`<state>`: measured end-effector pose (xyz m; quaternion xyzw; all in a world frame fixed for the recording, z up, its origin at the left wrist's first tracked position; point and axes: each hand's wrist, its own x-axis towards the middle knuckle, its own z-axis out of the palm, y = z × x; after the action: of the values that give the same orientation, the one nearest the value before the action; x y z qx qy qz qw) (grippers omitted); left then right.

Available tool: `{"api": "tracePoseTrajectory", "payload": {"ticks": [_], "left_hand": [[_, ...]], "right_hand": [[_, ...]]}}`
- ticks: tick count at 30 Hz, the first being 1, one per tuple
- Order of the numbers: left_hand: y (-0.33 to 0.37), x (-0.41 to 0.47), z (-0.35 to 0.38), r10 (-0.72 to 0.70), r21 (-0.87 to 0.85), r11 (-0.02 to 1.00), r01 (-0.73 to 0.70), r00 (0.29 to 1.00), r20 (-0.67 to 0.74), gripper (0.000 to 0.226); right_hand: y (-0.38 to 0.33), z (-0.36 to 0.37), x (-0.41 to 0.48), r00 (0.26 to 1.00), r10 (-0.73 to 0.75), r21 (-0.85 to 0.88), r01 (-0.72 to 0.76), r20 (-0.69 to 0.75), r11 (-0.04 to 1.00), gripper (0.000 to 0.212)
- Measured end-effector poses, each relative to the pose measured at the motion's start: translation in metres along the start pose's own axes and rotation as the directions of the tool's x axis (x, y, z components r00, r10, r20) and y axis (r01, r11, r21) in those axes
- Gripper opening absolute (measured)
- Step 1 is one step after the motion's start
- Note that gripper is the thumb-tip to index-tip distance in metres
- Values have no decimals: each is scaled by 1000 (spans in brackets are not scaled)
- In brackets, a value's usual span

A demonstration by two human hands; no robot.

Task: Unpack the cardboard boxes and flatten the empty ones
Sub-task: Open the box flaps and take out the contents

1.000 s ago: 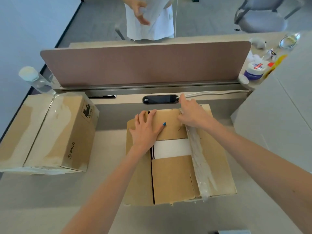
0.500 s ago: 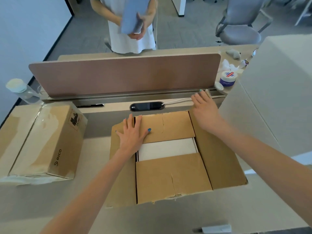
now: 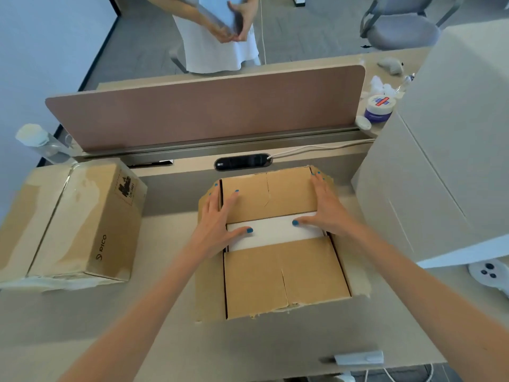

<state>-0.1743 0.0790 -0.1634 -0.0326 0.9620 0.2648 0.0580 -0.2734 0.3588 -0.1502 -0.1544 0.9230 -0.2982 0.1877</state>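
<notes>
**Head view.** Three cardboard boxes were counted on the desk (image 3: 82, 334): one opened brown box (image 3: 286, 277) at the centre, one taped PICO box (image 3: 82, 221) to its left and well apart, and one large pale box (image 3: 440, 161) at the right. Two inner flaps of the opened brown box were folded inward, and one white inner carton (image 3: 272, 232) was exposed in the gap between them. Two hands were laid on this box. The left hand (image 3: 217, 219) was held flat, with its fingers straight and spread across the far flap (image 3: 264, 197) and the left outer flap. Its thumb touched the white inner carton, and nothing was gripped. The right hand (image 3: 327, 213) was likewise flat, with its fingers extended along the far flap's right edge and its thumb resting on the carton. Compared with half a second earlier, the right hand had been brought from beyond the box's far right corner onto the far flap, and both thumbs had been set on the carton. The tape strip seen one second earlier was no longer visible.
</notes>
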Motion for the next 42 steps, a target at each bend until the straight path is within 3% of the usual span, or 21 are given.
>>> {"api": "tracePoseTrajectory", "payload": {"ticks": [4,7,10,13,16,18,22,25,28,29,31,33,36,40,42], "left_hand": [[6,11,7,-22,-111,994,17,999,-49,76],[5,15,13,-11,-116,993,-3,993,-118,69],[8,13,9,-20,-31,999,17,993,-117,69],[12,13,3,-7,249,968,31,995,-97,67],[12,15,-3,175,505,856,-107,981,-89,58],[11,18,-10,353,549,797,-253,932,-84,49],[14,28,-34,591,523,722,-453,797,-124,40],[29,46,-57,613,494,747,-445,750,-250,33],[37,75,-73,604,519,764,-385,709,-364,6],[38,86,-75,592,516,775,-365,706,-390,10],[34,108,-75,553,507,800,-320,721,-418,22],[29,127,-72,477,489,835,-253,775,-414,31],[18,132,-60,330,536,828,-164,916,-230,62],[-6,109,-29,232,500,850,-166,970,-71,70],[-15,99,-17,187,451,878,-159,982,-18,71]], "right_hand": [[2,15,1,995,54,329,-23,-85,944,115],[6,20,2,991,53,349,-5,-126,937,108],[10,18,3,987,11,204,21,-158,979,96],[12,16,-1,982,-70,-100,53,-176,994,77],[16,12,-4,927,-318,-463,197,-200,864,60],[14,6,-4,860,-466,-573,279,-208,771,52],[-3,-16,5,710,-667,-651,400,-225,645,43],[-25,-34,23,656,-681,-643,374,-327,669,33],[-50,-48,52,610,-647,-616,307,-457,725,28],[-57,-52,64,604,-632,-611,282,-486,739,26],[-65,-55,86,651,-579,-607,221,-491,763,25],[-63,-52,102,767,-489,-638,138,-415,757,48],[-51,-42,104,890,-360,-619,118,-282,776,75],[-20,-15,91,942,-320,-566,207,-106,798,62],[-7,-4,84,954,-297,-536,226,-49,814,68]]}}
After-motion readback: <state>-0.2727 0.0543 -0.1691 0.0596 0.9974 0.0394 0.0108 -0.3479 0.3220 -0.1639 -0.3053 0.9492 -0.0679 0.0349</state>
